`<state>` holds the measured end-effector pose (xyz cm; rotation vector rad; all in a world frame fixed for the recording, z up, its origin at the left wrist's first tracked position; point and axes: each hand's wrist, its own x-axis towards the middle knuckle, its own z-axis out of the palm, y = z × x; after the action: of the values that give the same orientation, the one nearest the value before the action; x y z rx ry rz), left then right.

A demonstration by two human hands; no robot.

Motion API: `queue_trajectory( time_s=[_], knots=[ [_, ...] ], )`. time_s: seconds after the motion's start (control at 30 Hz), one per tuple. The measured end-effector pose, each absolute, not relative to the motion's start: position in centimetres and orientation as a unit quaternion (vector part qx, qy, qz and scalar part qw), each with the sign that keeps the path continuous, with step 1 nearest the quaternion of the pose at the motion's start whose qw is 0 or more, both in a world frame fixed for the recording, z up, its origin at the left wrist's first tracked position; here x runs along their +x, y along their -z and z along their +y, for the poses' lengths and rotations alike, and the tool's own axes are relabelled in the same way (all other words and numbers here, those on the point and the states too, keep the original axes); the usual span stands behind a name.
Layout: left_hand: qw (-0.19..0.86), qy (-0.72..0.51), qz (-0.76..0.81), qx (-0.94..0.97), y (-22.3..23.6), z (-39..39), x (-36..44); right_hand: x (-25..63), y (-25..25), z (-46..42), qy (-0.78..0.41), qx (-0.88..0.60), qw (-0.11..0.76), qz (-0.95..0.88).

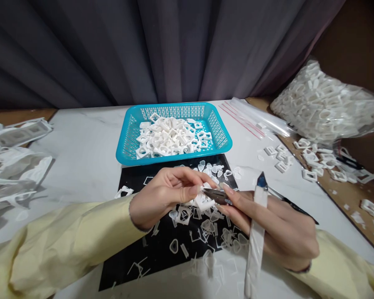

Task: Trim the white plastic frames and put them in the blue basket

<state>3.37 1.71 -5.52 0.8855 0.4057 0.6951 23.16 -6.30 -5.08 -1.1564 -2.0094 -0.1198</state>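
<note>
Between the thumb and fingers of my left hand [166, 191] is a small white plastic frame [205, 202]. My right hand [274, 226] grips dark metal nippers [217, 195], with the pointed jaws against the frame's upper edge near my left thumb. A white-wrapped stick with a dark blue tip [256, 241] also sits across the fingers of my right hand. Both hands are closed, above a black mat [127, 249] strewn with thin white offcuts [207, 226] and a few frames. Most of the nippers' handles are hidden by my right hand.
A blue basket [120, 151] of white frames stands behind the mat. Clear zip bags [255, 118] lie at its right. Farther right are a full bag of frames [327, 101] and loose frames [311, 158]. White plastic pieces [15, 174] pile up at left. A grey curtain [162, 50] hangs behind.
</note>
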Motion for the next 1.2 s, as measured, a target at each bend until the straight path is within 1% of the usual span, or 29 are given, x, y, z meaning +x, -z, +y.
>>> queue_trajectory(
  time_s=[0.57, 0.97, 1.1, 1.2],
  knots=[
    [0.818, -0.333, 0.211, 0.42, 5.3, 1.59, 3.53, 23.13, 4.78, -6.37, 0.0, -0.459, 0.412, -0.787],
    [0.818, -0.332, 0.213, 0.419, 5.54, 1.64, 3.58, 22.96, 4.67, -6.39, 0.016, -0.46, 0.411, -0.787],
    [0.791, -0.348, 0.204, 0.46, 5.34, 1.79, 3.48, 23.14, 4.48, -6.28, -0.025, -0.468, 0.44, -0.766],
    [0.76, -0.35, 0.226, 0.499, 5.11, 1.89, 3.3, 23.42, 4.26, -6.25, -0.071, -0.466, 0.452, -0.757]
  ],
)
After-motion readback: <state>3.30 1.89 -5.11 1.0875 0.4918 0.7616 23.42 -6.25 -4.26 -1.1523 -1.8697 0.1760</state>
